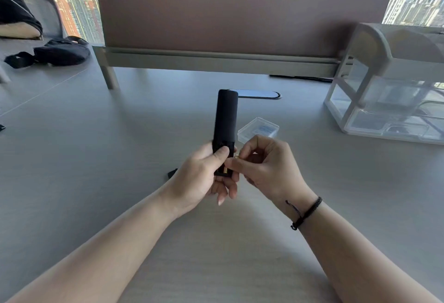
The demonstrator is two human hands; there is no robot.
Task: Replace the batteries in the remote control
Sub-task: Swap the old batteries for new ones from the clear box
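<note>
Left hand grips the near end of the black remote, thumb across its back, fingers curled underneath. The remote is held up over the desk, back facing the camera, far end pointing away. The battery bay at the near end looks open, with one gold-tipped battery showing inside. Right hand sits just right of the bay, thumb and forefinger pinched on something small and gold-coloured at the bay edge. Probably a second battery; too hidden to be sure.

A small dark piece lies on the desk behind the left wrist, possibly the bay cover; can't confirm. A clear plastic case sits on the desk just beyond the right hand, a clear drawer unit far right, and a black bag far left.

My read: mid-swap, one cell going in or coming out.

Risks:
- Polarity. The bay is mostly hidden by both thumbs, so the markings are hard to check. A reversed cell means a dead remote.
- Fingertip-only pinch. The cell could slip, drop and roll on the smooth desk.
- Spring contact. Pushing in at an angle could bend it or leave the cell unseated.
- The remote is held by one end only, so side force could twist it in the grip.
</note>
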